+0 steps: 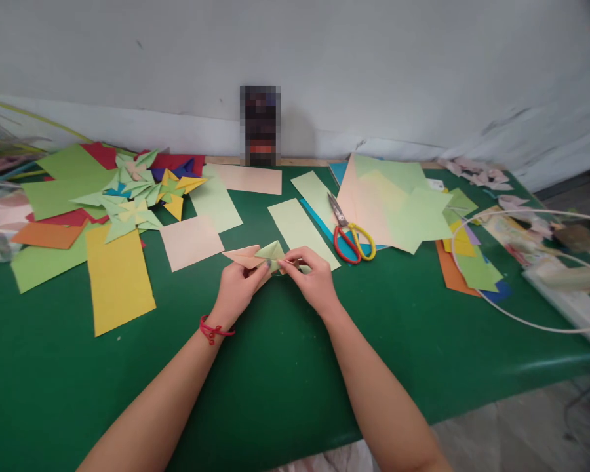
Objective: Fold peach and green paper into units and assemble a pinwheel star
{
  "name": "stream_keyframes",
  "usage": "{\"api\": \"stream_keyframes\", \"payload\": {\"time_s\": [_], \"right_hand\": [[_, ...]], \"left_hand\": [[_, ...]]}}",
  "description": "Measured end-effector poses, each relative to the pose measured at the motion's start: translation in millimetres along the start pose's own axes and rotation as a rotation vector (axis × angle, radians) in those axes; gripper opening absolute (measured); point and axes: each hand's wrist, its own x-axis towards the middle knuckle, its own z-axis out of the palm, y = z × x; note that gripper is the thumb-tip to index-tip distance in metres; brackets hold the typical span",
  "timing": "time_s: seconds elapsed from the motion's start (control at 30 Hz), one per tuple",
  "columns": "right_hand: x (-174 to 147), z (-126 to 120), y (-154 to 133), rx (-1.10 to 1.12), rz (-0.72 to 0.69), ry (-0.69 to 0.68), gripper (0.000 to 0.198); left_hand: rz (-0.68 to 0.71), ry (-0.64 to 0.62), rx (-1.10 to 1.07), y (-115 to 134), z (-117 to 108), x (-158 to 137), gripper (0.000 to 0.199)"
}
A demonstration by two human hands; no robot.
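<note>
Both of my hands pinch one folded paper piece [271, 250], light green and pale pink with pointed flaps, above the green table [280, 367]. My left hand [236, 288] is closed on its left side, where a pink point sticks out past the fingers. On the other side, my right hand [312, 278] grips between thumb and fingers, hiding part of the paper. A light green strip [299, 229] lies just behind my right hand. Scissors [347, 229] with one red and one yellow handle rest to the right. A pale pink sheet [191, 242] lies left of my left hand.
Folded paper stars [135, 196] in green and yellow sit on coloured sheets at the left. A yellow sheet [120, 282] lies in front of them. Large pastel sheets [398, 203] are stacked right of centre. A white cable [501, 313] loops at the far right. Behind stands a wall.
</note>
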Motion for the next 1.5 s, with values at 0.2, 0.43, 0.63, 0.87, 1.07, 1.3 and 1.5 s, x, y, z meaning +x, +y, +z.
{"api": "stream_keyframes", "payload": {"time_s": [0.2, 0.43, 0.63, 0.87, 1.07, 1.3, 1.5], "right_hand": [[-0.7, 0.9, -2.8, 0.012, 0.001, 0.003, 0.013], [1.3, -3.6, -4.1, 0.045, -0.007, -0.072, 0.013], [0.3, -0.1, -5.3, 0.068, 0.019, -0.051, 0.010], [-0.2, 0.5, -3.5, 0.134, 0.085, -0.061, 0.016], [-0.9, 2.3, -2.6, 0.135, 0.077, -0.048, 0.018], [0.4, 1.0, -2.2, 0.243, 0.133, -0.028, 0.022], [-0.1, -1.9, -0.5, 0.227, 0.148, -0.039, 0.014]], "left_hand": [[0.049, -0.004, 0.013, 1.4, -4.4, -0.9, 0.034], [0.061, -0.019, 0.054, 2.2, -7.0, -1.5, 0.031], [0.031, -0.021, 0.053, 3.0, -6.8, -2.0, 0.038], [0.058, -0.050, 0.073, 4.7, -9.0, -2.3, 0.035], [0.062, -0.071, 0.082, 5.2, -7.8, -2.3, 0.036], [0.010, 0.007, 0.057, 8.4, -9.5, -3.1, 0.034], [-0.003, -0.007, 0.030, 7.7, -8.6, -3.1, 0.033]]}}
